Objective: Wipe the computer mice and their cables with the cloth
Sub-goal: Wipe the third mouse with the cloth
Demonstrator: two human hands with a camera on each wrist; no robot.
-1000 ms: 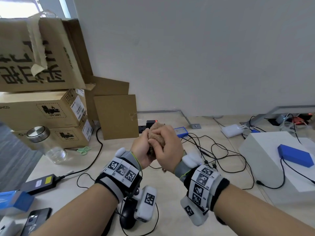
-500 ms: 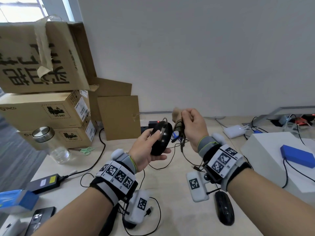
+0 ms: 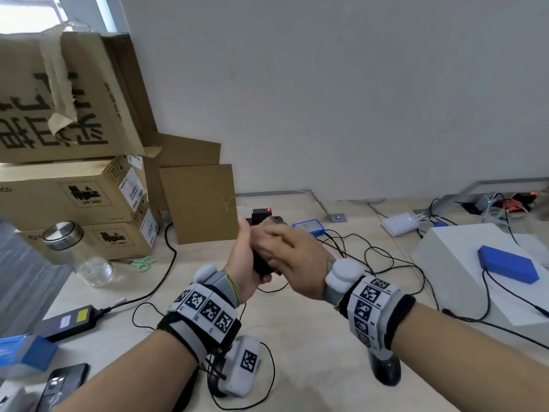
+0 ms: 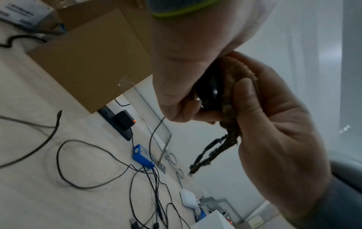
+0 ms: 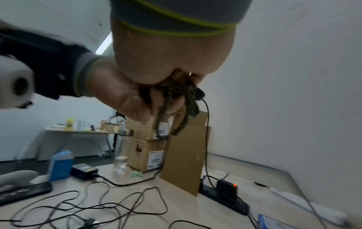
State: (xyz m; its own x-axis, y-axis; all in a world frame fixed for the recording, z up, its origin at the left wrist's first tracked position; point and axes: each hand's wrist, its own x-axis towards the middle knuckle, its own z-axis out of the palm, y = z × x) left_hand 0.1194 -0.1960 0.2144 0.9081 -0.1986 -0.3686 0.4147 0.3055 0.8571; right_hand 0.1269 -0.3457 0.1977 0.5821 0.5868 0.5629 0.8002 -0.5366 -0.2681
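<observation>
Nearest, on the desk [image 3: 312, 379] under the right wrist, a second black mouse [image 3: 386, 371], untouched. At the near left edge, a phone [image 3: 64, 382] and a blue box [image 3: 26, 350]; just beyond, a black adapter [image 3: 69, 318] with its lead.

Above the desk, mid-frame, both hands raised and pressed together. Left hand [image 3: 248, 263] curled round a black mouse [image 3: 261, 264], thumb on one side, fingers on the other. Right hand [image 3: 292, 257] clenched on a brown cloth [image 4: 237, 86], holding it against the mouse's top. Cloth bunched between the right fingers [image 4: 246, 91] and the shell, frayed strands hanging below the palm. Thin black cable [image 5: 206, 131] dropping from the mouse's front end to the desk.

Beyond the hands, loose black wires [image 3: 368, 257] looped across the desk, a small blue module [image 3: 309, 226], a power strip [image 5: 225, 199] with a plugged charger showing a red light. Farther right, a white box [image 3: 451, 263] carrying a blue block [image 3: 508, 264].

Far left, a glass jar [image 3: 77, 254] with a metal lid, green scissors [image 3: 142, 263], stacked cartons [image 3: 68, 191] against the wall.
</observation>
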